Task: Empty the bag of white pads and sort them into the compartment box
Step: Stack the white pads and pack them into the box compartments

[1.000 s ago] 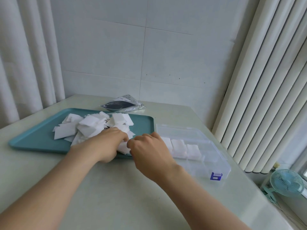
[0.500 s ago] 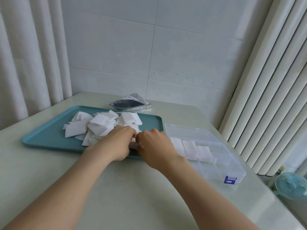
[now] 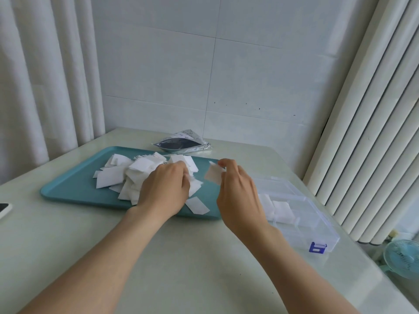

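Observation:
A heap of white pads [image 3: 127, 174] lies on a teal tray [image 3: 74, 186]. My left hand [image 3: 165, 189] rests on the heap's right side, fingers curled into the pads. My right hand [image 3: 238, 196] pinches one white pad [image 3: 214, 175] and holds it lifted above the tray's right end. One loose pad [image 3: 197, 206] lies flat near the tray's front edge. The clear compartment box [image 3: 317, 225] sits to the right, open, with several pads [image 3: 278, 210] in its near-left compartments. The emptied bag [image 3: 181, 143] lies behind the tray.
A phone [image 3: 3, 209] lies at the table's left edge. Curtains hang to the left and vertical blinds to the right. A small blue fan [image 3: 402, 259] stands below the table's right side. The box has a blue latch [image 3: 317, 247] at its front.
My right hand has pulled away from my left hand and lifted a single pad off the heap. The camera view has tilted and shifted left.

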The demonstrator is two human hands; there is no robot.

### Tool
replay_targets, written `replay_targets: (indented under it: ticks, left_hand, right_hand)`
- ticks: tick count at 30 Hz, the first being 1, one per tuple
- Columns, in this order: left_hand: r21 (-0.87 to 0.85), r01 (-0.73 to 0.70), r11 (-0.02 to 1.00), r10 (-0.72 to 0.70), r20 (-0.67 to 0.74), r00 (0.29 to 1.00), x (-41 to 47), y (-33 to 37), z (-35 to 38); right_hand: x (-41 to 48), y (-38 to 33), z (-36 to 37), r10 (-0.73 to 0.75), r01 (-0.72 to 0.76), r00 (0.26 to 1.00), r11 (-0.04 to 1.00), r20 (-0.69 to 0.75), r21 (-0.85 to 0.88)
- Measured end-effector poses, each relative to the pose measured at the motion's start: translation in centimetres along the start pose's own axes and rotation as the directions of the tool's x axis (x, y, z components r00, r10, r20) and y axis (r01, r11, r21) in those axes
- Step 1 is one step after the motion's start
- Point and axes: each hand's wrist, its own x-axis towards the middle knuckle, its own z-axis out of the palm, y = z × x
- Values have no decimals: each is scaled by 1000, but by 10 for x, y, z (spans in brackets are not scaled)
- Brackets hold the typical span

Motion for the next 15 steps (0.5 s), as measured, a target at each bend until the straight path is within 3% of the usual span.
replay_targets:
  ticks: [3,5,8,10,12,15]
  left_hand:
    - [-252,-35,967,-7,-166,986,0,9,2]
    - [-421,-30,907,-54,-185,981,-1,17,7]
    - [-644,54,763,-120,-59,991,-5,30,14]
    - [-801,152,579,-174,60,983,-8,37,18]
    - [-876,235,420,-200,163,966,-12,43,16]
    - [-921,276,275,-176,234,956,-13,47,10]
  right_hand:
    - [-1,-1,1,37,-32,999,987,-27,159]
    - [-1,-3,-1,75,-63,996,969,-39,240]
    - [0,-4,-5,151,-135,988,933,-24,334]
    - [2,-2,-5,201,-178,979,912,-24,369]
    - [2,-1,-5,242,-217,970,891,-13,398]
    - [3,0,-5,242,-201,969,888,-48,414]
